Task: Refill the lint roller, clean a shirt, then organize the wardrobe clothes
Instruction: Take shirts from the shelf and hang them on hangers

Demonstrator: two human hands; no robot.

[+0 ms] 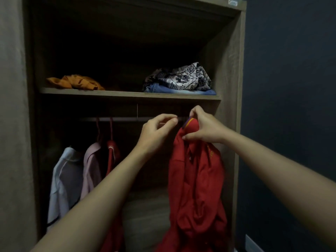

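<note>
At wardrobe rail (123, 118), crumpled red shirt (196, 179), right hand (201, 128) gripping collar (188, 124)

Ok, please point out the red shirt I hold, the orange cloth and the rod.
red shirt (196, 179): head view, chest fabric.
orange cloth (76, 82): head view, crumpled middle.
rod (125, 119): head view, bare stretch.

We can read no words or numbers anywhere. The small pale tag (232, 2) on the top edge of the wardrobe (227, 51) is too blurred for us, and the gold mark (211, 152) on the red shirt (196, 179) is too small to make out.
</note>
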